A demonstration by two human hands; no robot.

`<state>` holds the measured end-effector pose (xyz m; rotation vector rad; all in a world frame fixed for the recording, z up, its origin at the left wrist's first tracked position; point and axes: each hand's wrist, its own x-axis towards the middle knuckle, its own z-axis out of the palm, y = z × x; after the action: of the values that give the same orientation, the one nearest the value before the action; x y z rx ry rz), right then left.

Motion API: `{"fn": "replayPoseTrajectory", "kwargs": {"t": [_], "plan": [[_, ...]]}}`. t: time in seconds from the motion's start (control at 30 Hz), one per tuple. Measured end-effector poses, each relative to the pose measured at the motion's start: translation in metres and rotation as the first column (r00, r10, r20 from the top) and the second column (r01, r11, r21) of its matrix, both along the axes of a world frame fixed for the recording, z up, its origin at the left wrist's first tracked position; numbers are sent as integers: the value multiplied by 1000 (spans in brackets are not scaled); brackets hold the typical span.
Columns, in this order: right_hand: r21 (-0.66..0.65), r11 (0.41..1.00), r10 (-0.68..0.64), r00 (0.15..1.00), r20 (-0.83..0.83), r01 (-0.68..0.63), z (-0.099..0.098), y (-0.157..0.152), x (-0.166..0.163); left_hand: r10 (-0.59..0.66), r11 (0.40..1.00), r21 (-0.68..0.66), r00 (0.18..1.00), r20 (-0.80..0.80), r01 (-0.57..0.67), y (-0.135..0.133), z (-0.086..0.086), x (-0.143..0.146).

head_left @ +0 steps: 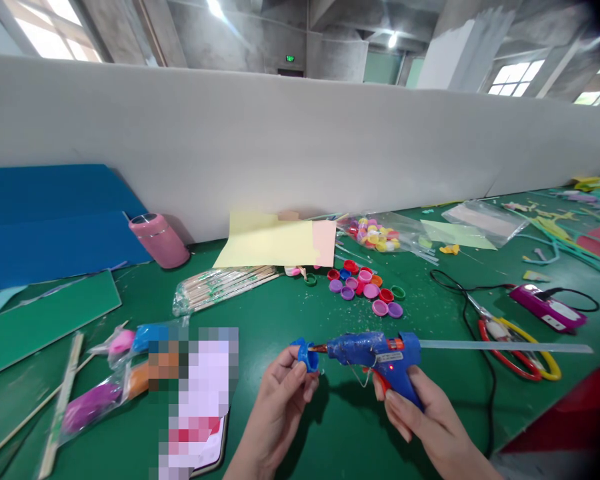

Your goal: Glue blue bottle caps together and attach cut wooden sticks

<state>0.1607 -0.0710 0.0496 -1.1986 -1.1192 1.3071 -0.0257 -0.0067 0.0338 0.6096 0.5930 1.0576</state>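
Between the fingers of my left hand (286, 390) is a small blue bottle cap (310, 359), its open side turned to the right. My right hand (425, 417) is wrapped round the handle of a blue hot glue gun (363, 350), with fingers at its orange trigger. The gun's nozzle tip (323, 349) reaches the cap's opening; whether it touches the inside I cannot tell. A long clear glue stick (505, 345) sticks out of the gun's back, and a small red light glows on its side. Thin glue strings hang below the gun.
Several colourful caps (371, 291) lie beyond the gun, with a bag of more caps (375, 235) behind. Scissors (520, 353), a purple power strip (547, 308) and a black cord are at right. At left are a phone (213, 447), clay packets (93, 407), bundled sticks (230, 288) and a pink tumbler (160, 241).
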Motion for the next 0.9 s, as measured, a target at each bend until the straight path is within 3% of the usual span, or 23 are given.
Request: {"fn": "replayPoseTrajectory", "kwargs": {"t": [0.9], "plan": [[21, 998, -56, 998, 35, 55, -6, 3, 3, 20, 1000, -11, 1000, 4, -19, 1, 3, 1]]}}
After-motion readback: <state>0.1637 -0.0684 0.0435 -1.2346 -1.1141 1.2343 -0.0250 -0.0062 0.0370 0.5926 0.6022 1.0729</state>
